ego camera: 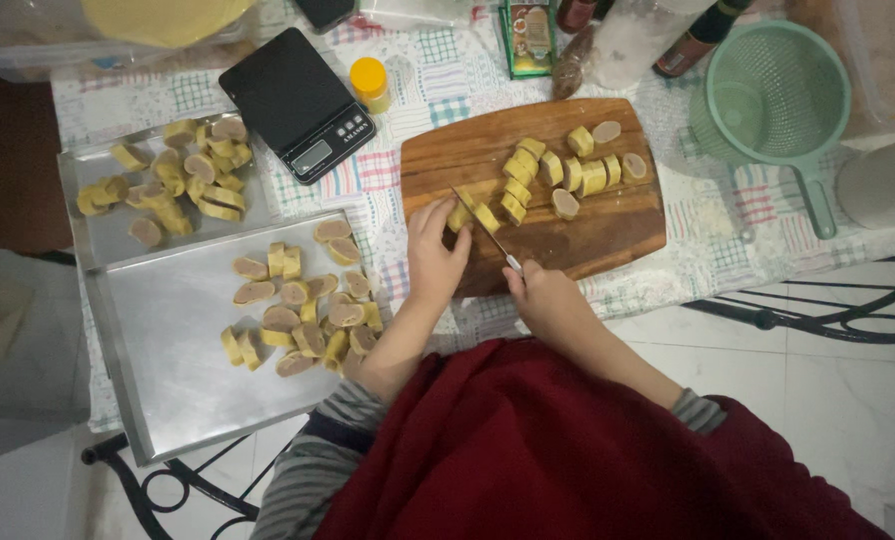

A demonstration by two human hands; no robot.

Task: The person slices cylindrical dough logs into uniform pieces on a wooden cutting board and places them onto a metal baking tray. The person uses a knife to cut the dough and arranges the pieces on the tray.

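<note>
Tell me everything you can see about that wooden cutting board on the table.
The brown wooden cutting board is roughly rectangular with rounded corners and visible grain. It lies flat on the checked tablecloth, slightly angled. Yellow-rimmed, tan-centred roll slices lie across its upper half. At its near-left edge the left hand steadies a piece, while the right hand holds a slim knife cutting it.

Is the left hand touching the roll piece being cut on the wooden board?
Touching. The head view shows the left hand with fingertips pressed on the roll piece beside the knife.
</note>
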